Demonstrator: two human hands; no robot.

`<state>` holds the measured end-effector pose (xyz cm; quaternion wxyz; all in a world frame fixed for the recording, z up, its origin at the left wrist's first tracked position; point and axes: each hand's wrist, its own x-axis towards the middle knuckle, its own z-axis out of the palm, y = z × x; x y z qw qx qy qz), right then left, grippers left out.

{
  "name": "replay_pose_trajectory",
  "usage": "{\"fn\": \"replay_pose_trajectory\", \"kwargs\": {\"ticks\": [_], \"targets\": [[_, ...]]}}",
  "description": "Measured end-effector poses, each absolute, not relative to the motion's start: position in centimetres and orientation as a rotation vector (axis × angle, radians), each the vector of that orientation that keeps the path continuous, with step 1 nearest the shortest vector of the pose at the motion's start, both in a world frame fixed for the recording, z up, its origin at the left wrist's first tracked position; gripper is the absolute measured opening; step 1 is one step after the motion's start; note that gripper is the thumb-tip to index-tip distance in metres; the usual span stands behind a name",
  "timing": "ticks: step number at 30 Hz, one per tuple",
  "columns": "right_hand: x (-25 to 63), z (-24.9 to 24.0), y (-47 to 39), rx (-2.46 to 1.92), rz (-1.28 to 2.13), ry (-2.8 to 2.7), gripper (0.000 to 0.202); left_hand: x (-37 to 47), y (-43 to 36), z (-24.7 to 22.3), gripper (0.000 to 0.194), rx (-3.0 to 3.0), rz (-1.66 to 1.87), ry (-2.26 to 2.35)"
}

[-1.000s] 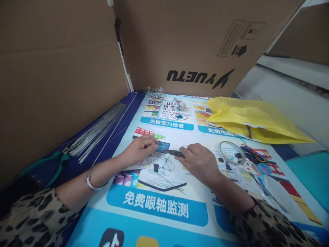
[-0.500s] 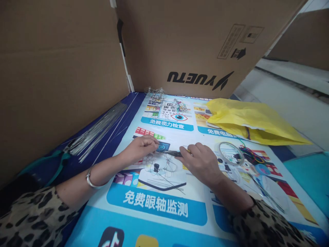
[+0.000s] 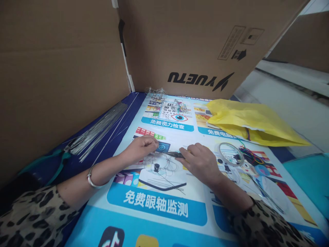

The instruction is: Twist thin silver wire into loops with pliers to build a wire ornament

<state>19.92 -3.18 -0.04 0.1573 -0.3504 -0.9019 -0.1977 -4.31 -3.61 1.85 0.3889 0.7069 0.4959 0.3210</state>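
My right hand (image 3: 200, 161) is closed around a pair of pliers (image 3: 173, 154), whose dark narrow jaws point left. Near the jaw tips, my left hand (image 3: 144, 148) pinches thin wire (image 3: 158, 153) between thumb and fingers. Loops of fine wire (image 3: 168, 163) hang and lie just below the jaws; where they join the held piece is too fine to make out. Below them a small black spool-like object (image 3: 156, 167) and several straight wires (image 3: 167, 181) lie on the printed poster (image 3: 154, 226).
A bundle of straight wires (image 3: 99, 132) and teal-handled pliers (image 3: 61, 161) lie at left. Tangled wire pieces (image 3: 156, 92) sit by the cardboard wall (image 3: 180, 41). To the right are a round clear dish (image 3: 231, 153), coloured threads (image 3: 253, 154), tweezers-like tools (image 3: 267, 195) and a yellow bag (image 3: 252, 118).
The plier jaws have tilted slightly, their tips staying by the left fingers. Both hands otherwise hold nearly the same place.
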Motion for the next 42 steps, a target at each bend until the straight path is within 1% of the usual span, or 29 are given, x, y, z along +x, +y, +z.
{"fn": "replay_pose_trajectory", "kwargs": {"ticks": [6, 11, 19, 23, 34, 42], "targets": [[20.0, -0.3, -3.0, -1.019, -0.420, -2.532, 0.029, -4.3, -3.7, 1.9, 0.027, 1.806, 0.823, 1.262], [19.9, -0.5, -3.0, -1.056, -0.347, -2.476, 0.029, -4.0, -4.1, 2.2, 0.029, 1.636, 0.775, 1.302], [20.0, -0.8, -2.7, -1.102, -0.219, -2.419, 0.030, -3.5, -4.3, 2.5, 0.018, 1.379, 0.781, 1.166], [20.0, -0.9, -2.7, -1.103, -0.188, -2.393, 0.030, -3.5, -4.3, 2.4, 0.019, 1.303, 0.798, 1.104], [20.0, -1.0, -2.6, -1.052, -0.225, -2.408, 0.027, -3.2, -4.0, 1.1, 0.025, 1.270, 0.815, 1.148], [19.8, -0.8, -2.8, -1.029, -0.264, -2.428, 0.028, -3.5, -4.0, 0.9, 0.028, 1.368, 0.783, 1.150]]}}
